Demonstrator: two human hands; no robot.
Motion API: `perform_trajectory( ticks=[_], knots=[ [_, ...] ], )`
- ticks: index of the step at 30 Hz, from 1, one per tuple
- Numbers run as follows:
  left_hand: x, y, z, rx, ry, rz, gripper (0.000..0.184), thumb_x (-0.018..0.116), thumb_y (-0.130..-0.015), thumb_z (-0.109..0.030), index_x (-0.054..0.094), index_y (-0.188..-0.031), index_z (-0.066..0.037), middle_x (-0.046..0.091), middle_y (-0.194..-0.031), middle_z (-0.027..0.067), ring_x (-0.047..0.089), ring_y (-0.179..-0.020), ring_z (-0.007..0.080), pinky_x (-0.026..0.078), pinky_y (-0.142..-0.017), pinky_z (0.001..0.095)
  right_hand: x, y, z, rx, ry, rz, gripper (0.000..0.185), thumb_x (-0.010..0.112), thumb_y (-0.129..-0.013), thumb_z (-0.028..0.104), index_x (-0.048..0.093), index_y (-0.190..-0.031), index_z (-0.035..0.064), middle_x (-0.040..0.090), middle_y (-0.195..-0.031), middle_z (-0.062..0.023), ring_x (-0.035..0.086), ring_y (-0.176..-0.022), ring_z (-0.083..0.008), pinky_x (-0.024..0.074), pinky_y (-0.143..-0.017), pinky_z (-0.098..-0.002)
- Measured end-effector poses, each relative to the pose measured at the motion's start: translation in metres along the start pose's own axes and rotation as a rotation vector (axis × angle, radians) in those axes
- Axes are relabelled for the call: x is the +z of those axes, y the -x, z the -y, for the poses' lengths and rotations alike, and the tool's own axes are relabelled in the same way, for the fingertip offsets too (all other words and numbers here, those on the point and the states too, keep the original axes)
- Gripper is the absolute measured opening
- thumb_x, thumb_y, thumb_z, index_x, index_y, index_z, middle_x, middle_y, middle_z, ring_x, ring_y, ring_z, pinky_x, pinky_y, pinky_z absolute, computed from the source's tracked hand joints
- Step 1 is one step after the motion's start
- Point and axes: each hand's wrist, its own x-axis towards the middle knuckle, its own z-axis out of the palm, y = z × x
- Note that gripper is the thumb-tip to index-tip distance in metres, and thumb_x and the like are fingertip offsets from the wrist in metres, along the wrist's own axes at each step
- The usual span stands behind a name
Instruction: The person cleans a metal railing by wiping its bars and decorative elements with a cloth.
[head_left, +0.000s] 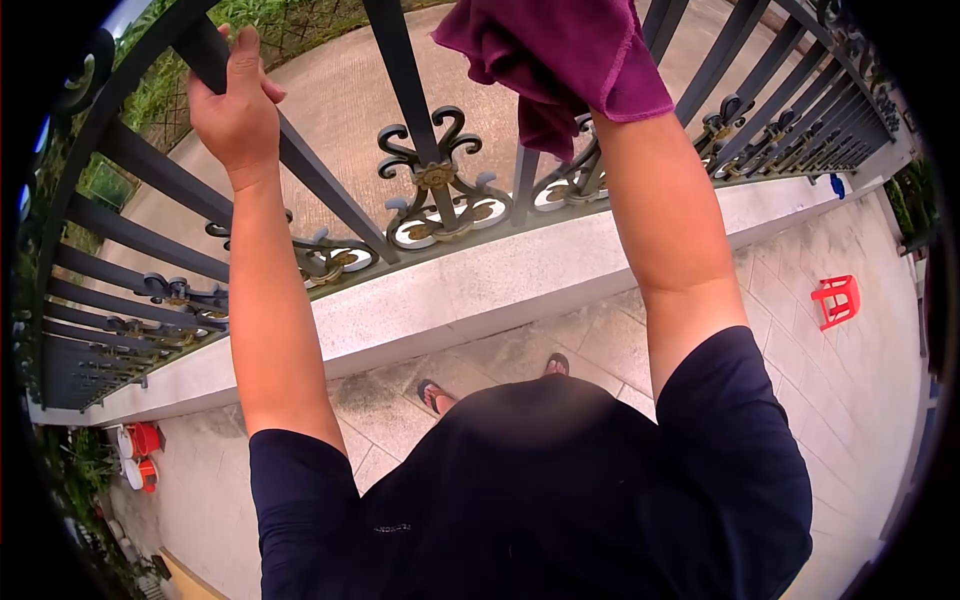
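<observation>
My left hand (pixel 237 110) is closed around a dark grey upright bar (pixel 325 180) of a metal fence, at the upper left. A purple cloth (pixel 570 60) drapes over my right hand at the top of the view and hangs down past the wrist. The fingers beneath the cloth are hidden; it lies against the fence's upper part. Between my arms, a scrolled ornament (pixel 436 178) with a gold-coloured centre decorates the foot of another bar.
A low pale wall (pixel 480 285) carries the fence. My sandalled feet stand on paving below it. A red plastic stool (pixel 836 301) is at the right, and red and white buckets (pixel 140 440) stand at the left. Greenery and a concrete surface lie beyond the bars.
</observation>
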Motion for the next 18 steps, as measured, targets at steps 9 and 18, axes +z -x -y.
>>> perform_trajectory(
  ticks=[9,18],
  knots=[
    [0.001,0.002,-0.003,0.003,-0.031,0.030,0.046,0.075,-0.098,-0.031,0.059,-0.124,0.002,0.052,-0.069,0.0004,0.054,-0.057,0.0124,0.046,-0.057,0.0281,0.016,0.103,-0.002,0.533,-0.227,0.028,0.017,0.067,-0.095,0.021,0.063,-0.096,0.0046,0.069,-0.085,-0.0085,0.071,-0.081,-0.0203,0.0551,-0.075,-0.0329],
    [0.011,0.003,-0.016,-0.046,-0.124,-0.065,0.040,0.071,-0.101,-0.031,0.060,-0.124,0.000,0.052,-0.068,0.0000,0.050,-0.051,0.0095,0.043,-0.050,0.0249,0.007,0.152,0.020,0.628,0.092,0.202,0.017,0.065,-0.094,0.016,0.058,-0.087,0.0024,0.064,-0.071,-0.0055,0.071,-0.065,-0.0170,0.0558,-0.064,-0.0294]
  ],
)
